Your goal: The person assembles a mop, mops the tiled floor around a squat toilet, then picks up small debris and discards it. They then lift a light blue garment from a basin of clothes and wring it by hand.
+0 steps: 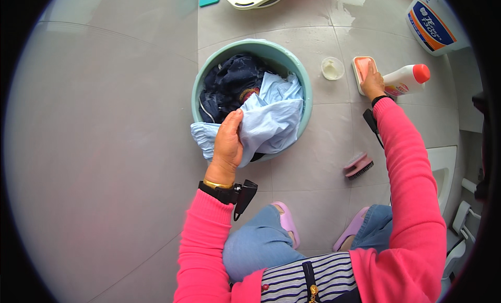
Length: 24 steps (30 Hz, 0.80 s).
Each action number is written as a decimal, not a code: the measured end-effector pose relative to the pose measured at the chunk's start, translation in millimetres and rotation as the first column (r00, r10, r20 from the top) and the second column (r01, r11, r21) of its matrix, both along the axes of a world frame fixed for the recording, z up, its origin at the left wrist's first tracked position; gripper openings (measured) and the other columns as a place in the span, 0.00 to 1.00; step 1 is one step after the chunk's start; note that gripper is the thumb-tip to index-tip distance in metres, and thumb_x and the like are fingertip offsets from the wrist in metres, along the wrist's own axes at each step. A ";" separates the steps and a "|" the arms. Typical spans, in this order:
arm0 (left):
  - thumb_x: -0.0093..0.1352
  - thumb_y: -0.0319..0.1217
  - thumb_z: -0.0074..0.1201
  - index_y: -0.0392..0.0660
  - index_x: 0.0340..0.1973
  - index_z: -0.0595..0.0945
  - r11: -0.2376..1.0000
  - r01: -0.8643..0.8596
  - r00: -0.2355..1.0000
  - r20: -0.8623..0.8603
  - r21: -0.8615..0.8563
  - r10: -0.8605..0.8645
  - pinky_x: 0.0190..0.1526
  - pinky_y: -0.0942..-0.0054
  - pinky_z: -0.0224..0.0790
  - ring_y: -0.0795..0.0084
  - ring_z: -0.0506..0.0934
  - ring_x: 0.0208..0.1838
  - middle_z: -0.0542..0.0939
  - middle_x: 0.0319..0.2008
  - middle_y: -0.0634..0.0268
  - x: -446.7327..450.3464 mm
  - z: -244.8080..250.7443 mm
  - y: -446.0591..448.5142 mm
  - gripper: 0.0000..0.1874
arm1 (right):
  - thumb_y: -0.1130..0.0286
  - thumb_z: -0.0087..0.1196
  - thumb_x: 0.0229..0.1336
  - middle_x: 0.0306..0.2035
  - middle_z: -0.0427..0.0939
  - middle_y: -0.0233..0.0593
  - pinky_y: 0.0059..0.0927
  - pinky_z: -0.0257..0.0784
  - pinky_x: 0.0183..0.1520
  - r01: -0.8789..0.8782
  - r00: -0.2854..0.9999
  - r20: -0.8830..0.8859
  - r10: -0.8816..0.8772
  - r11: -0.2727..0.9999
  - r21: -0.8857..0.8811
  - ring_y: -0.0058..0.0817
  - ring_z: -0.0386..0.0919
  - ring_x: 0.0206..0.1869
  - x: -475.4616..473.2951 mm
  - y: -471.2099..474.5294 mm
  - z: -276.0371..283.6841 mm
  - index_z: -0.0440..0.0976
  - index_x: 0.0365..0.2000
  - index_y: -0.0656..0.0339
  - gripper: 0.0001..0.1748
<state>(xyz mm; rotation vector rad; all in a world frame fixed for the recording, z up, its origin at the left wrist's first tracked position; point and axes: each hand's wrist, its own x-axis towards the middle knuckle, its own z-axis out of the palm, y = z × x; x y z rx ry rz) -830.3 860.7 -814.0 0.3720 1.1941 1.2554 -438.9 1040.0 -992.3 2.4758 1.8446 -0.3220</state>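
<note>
My left hand grips a light blue garment at the near rim of a round, pale green plastic basin. The garment's gathered end hangs over that rim to the left of my hand, while the rest lies inside. Dark navy clothing lies wet behind it, with a small red and gold patch between the two. My right hand reaches to a white soap dish on the floor, fingers resting on an orange bar of soap. Whether they grip it cannot be told.
A small clear cup with pale contents stands between basin and dish. Beside my right hand lies a white bottle with a red cap. A pink scrub brush is nearer my feet. A large white jug stands far right.
</note>
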 end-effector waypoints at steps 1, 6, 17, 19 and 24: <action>0.72 0.33 0.45 0.43 0.36 0.77 1.000 -0.001 1.000 -0.019 0.010 0.001 0.48 0.81 0.59 0.82 0.69 0.40 0.75 0.34 0.73 -0.3 0.4 -0.2 0.09 | 0.65 0.52 0.53 0.48 0.71 0.57 0.46 0.66 0.55 0.012 0.999 0.033 -0.012 1.000 -0.012 0.49 0.71 0.52 -0.1 0.5 1.0 0.45 0.66 0.48 0.42; 0.72 0.34 0.45 0.44 0.37 0.77 0.995 0.040 0.997 -0.068 0.087 -0.034 0.49 0.82 0.58 0.82 0.68 0.41 0.75 0.35 0.73 0.2 0.1 -0.3 0.09 | 0.60 0.50 0.56 0.58 0.63 0.56 0.42 0.59 0.61 0.260 0.875 -0.437 -0.210 0.964 0.059 0.49 0.65 0.60 -6.6 -2.2 23.6 0.44 0.65 0.54 0.41; 0.73 0.35 0.41 0.42 0.35 0.75 0.989 0.059 0.998 -0.037 0.138 -0.055 0.45 0.81 0.59 0.82 0.68 0.39 0.73 0.32 0.73 6.8 4.7 3.0 0.11 | 0.78 0.53 0.42 0.32 0.68 0.51 0.44 0.67 0.36 -0.672 0.402 -0.401 0.823 0.563 0.482 0.46 0.70 0.32 -216.3 -136.5 177.7 0.47 0.65 0.60 0.47; 0.73 0.34 0.40 0.43 0.34 0.75 0.988 0.051 0.998 -0.054 0.144 -0.044 0.43 0.80 0.59 0.82 0.67 0.37 0.71 0.31 0.73 6.0 3.6 0.0 0.11 | 0.74 0.51 0.49 0.30 0.70 0.49 0.43 0.69 0.31 -0.694 0.456 -0.287 0.842 0.539 0.477 0.43 0.71 0.28 -232.7 -135.9 171.9 0.48 0.65 0.60 0.42; 0.73 0.33 0.38 0.43 0.31 0.73 0.987 0.115 0.982 -0.165 0.110 -0.096 0.40 0.79 0.58 0.83 0.64 0.35 0.67 0.29 0.73 -0.1 -0.9 -5.3 0.11 | 0.71 0.49 0.52 0.30 0.70 0.48 0.42 0.69 0.31 -0.623 0.548 -0.273 0.791 0.603 0.498 0.41 0.72 0.28 -239.3 -128.0 164.4 0.49 0.65 0.59 0.39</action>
